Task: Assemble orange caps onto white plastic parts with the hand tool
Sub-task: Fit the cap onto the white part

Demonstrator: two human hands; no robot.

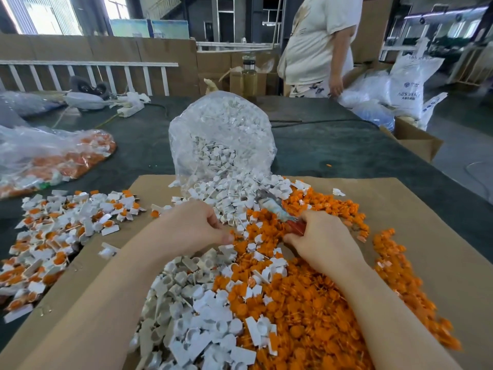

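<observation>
1. Left hand reaching over the pile edge, fingers curled together, fingertips pinching at small pieces; which piece is being pinched cannot be told.
2. Right hand closing around the red handle of the hand tool; tool's blurred metal head pointing up and away to the left of that hand, lying over the parts.
3. Orange caps spreading in a loose heap under and to the right of the right hand, running down toward the near edge.
4. White plastic parts heaping below the left hand and between both forearms, mixing with the caps between the hands.
5. Clear bag of white parts standing just beyond both hands, spilling open toward them.
6. Assembled white-and-orange pieces lying well left of the left hand.
7. Cardboard sheet carrying the heaps, resting on the dark table.
</observation>
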